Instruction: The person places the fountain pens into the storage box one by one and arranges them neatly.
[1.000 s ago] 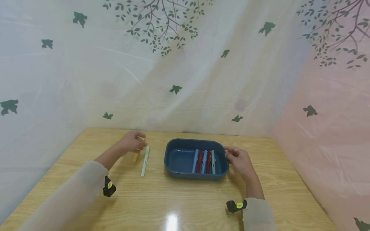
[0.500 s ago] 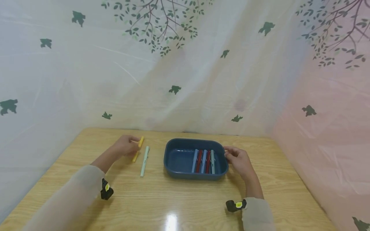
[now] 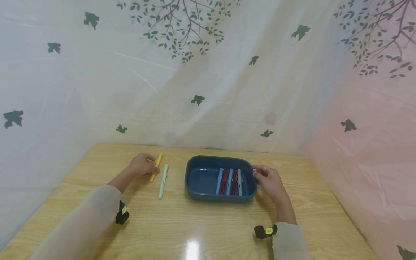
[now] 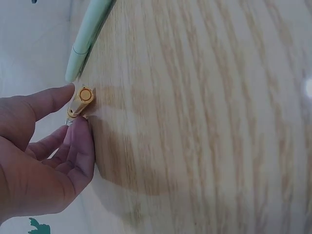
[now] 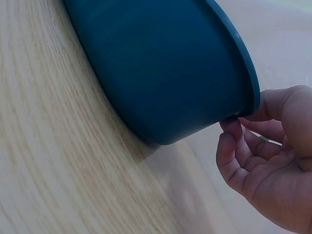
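Note:
In the head view, my left hand (image 3: pixel 143 165) is at a yellow pen (image 3: pixel 159 159) lying on the left of the table. The left wrist view shows thumb and fingertips closing on the yellow pen (image 4: pixel 84 96) from either side, its round end facing the camera. Just right of it lies a pale green pen (image 3: pixel 163 181). My right hand (image 3: pixel 268 179) pinches the right end rim of a blue rectangular tray (image 3: pixel 221 198), thumb over the rim and fingers beneath it. Inside the tray's right half, several pens (image 3: pixel 229 181) in blue, red and grey-green lie side by side.
The wooden table (image 3: pixel 156 224) carries the tray near its middle back. Behind the table hangs a pale curtain (image 3: pixel 221 119) printed with leaves and birds. Small black wrist cameras (image 3: pixel 122 213) sit at both sleeve cuffs.
My left hand has drawn back left from above the pens, and its thumb and fingers have come around the yellow pen. The right hand and the tray stay in place.

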`<state>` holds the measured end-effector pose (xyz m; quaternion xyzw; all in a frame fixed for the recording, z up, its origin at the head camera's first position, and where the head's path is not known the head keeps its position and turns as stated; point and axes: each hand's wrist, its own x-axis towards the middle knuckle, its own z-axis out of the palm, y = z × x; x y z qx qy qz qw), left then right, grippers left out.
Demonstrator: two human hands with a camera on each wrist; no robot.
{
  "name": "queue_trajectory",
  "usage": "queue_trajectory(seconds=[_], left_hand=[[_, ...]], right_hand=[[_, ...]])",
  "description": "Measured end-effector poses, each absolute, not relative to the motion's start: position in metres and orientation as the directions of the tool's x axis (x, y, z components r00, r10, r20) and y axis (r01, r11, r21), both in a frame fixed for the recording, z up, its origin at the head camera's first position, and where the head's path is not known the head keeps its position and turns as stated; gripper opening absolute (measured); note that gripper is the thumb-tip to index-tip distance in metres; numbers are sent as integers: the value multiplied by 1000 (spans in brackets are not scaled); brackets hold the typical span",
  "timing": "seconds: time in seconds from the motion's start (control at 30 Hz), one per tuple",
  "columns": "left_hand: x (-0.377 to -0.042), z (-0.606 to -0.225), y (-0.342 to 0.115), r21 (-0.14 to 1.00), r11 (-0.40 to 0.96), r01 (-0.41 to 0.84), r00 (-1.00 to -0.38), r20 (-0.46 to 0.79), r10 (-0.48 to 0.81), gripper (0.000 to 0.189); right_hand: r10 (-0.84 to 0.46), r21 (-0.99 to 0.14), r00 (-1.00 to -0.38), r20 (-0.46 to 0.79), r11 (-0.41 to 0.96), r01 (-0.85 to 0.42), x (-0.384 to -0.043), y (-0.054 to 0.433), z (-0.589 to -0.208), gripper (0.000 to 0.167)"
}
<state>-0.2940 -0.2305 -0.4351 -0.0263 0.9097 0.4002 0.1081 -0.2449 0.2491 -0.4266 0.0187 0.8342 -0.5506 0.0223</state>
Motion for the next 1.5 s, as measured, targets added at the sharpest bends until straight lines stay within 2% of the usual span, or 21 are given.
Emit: queue_trajectory(seconds=[0.27, 0.8, 1.03, 1.5], left_hand=[[-291, -432, -223, 663, 743, -97, -983, -180, 32, 64], [-288, -427, -224, 649, 753, -112, -983, -185, 14, 55], [-284, -422, -227, 676, 724, -135, -978, -207, 12, 58], [-286, -419, -234, 739, 661, -134, -976, -214, 42, 54]], right_hand=[[6, -917, -998, -57, 395, 55, -244, 249, -427, 34], [7, -921, -998, -62, 385, 60, -246, 252, -427, 33], [1, -922, -998, -59, 383, 55, -245, 252, -426, 34], [4, -925, -998, -64, 376, 61, -244, 250, -425, 33]])
